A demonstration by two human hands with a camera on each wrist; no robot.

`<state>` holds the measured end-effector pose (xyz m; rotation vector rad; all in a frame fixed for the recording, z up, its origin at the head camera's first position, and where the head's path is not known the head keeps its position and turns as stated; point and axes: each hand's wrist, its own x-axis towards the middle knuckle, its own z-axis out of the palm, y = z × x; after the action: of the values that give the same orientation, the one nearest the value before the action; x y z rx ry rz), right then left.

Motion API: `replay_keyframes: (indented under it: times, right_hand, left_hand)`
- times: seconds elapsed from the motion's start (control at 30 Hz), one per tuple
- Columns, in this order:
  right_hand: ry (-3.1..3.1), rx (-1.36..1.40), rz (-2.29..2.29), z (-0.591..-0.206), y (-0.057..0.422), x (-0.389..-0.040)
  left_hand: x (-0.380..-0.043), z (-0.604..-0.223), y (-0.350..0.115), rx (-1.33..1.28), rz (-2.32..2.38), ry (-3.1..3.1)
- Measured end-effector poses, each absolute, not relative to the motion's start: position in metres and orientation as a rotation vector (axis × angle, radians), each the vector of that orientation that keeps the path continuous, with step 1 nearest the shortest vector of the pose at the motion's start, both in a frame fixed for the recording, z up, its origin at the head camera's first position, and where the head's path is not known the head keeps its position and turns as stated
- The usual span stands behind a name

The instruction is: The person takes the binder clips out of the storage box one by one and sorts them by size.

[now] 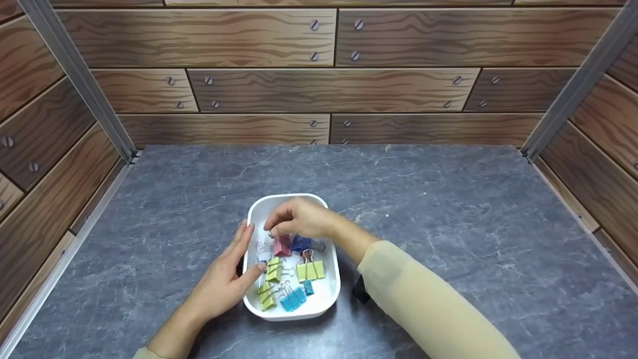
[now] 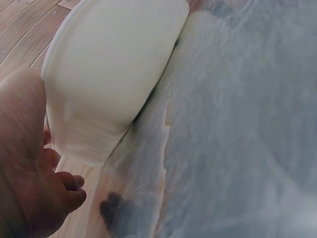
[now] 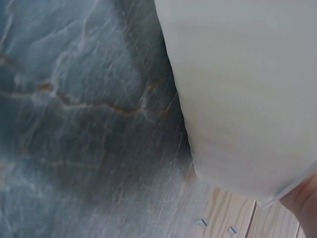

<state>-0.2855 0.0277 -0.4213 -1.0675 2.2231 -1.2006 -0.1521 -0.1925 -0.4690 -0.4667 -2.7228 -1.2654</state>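
Note:
A white plastic container (image 1: 331, 294) holds several binder clips. My left hand (image 1: 227, 279) holds its left wall, fingers along the outside and thumb over the rim; in the left wrist view the hand (image 2: 29, 163) is beside the container (image 2: 114, 64). Inside it, my right hand (image 1: 301, 219) pinches a small metal part, seemingly a handle of the pink binder clip (image 1: 282, 247); the fingers partly hide it. Near it lie a dark blue clip (image 1: 300, 243), yellow-green clips (image 1: 310, 270) and blue clips (image 1: 293, 299). In the right wrist view, only a bit of that hand shows past the container (image 3: 247, 99).
The container stands on a grey marble-patterned tabletop (image 1: 448, 224). A small black object (image 1: 361, 290) lies partly hidden under the right sleeve (image 1: 418, 294). Wood-patterned walls (image 1: 319, 89) and metal corner posts (image 1: 82, 80) enclose the table.

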Motion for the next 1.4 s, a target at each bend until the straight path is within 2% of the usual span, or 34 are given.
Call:
replay_keyframes:
  times: [0.4,0.67,1.07,1.23,1.4]
  right_hand:
    - [2.186,-1.018,-1.347,-0.417,0.031,-0.286]
    - [2.161,-0.978,-1.579,-0.395,0.046,-0.284]
    - [2.415,-0.623,-1.88,-0.358,0.115,-0.295]
    - [2.438,-0.413,-2.037,-0.366,0.145,-0.307]
    - [2.485,-0.249,-1.995,-0.384,0.169,-0.314]
  left_hand:
    - [-0.151,-0.467,-0.193,-0.454,-1.266,-2.744]
    - [-0.151,-0.466,-0.192,-0.449,-1.255,-2.751]
    - [-0.15,-0.466,-0.19,-0.428,-1.247,-2.76]
    - [-0.149,-0.465,-0.189,-0.42,-1.248,-2.764]
    - [-0.148,-0.464,-0.189,-0.426,-1.241,-2.754]
